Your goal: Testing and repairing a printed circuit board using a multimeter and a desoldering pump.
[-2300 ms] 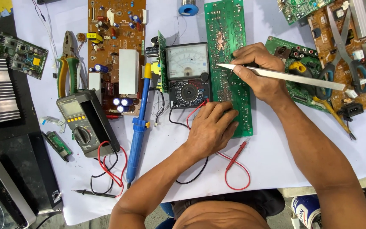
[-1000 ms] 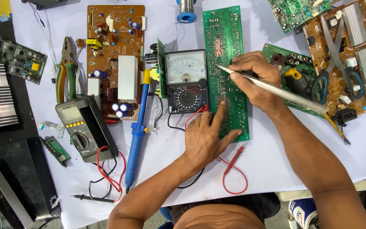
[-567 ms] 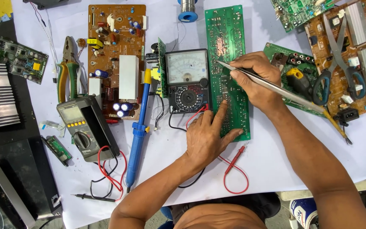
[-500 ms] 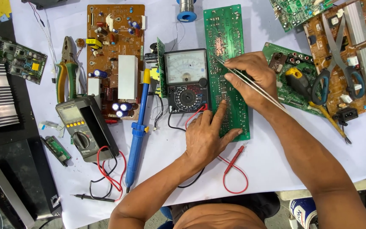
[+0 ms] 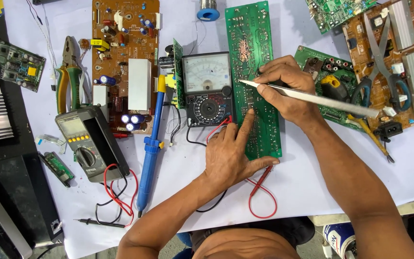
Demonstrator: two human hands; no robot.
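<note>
A long green circuit board [image 5: 251, 43] lies upright in the middle of the white-covered table [image 5: 312, 182]. My left hand [image 5: 231, 153] rests flat on the board's lower end, index finger stretched up along its left edge. My right hand [image 5: 286, 88] grips long metal tweezers [image 5: 312, 98] like a pen, the tip touching the board's left side near the middle. An analog multimeter [image 5: 208, 88] lies just left of the board, its red probe [image 5: 260, 180] under my left hand.
A brown power board [image 5: 125, 57], blue desoldering pump [image 5: 150, 148], digital multimeter [image 5: 88, 144] and pliers [image 5: 68, 76] lie to the left. Scissors [image 5: 384, 67] rest on another brown board at right. A solder spool [image 5: 208, 10] sits at the top.
My right hand has swung the tweezers so the tip points left onto the board. My left hand has stayed pressed on the board's lower end.
</note>
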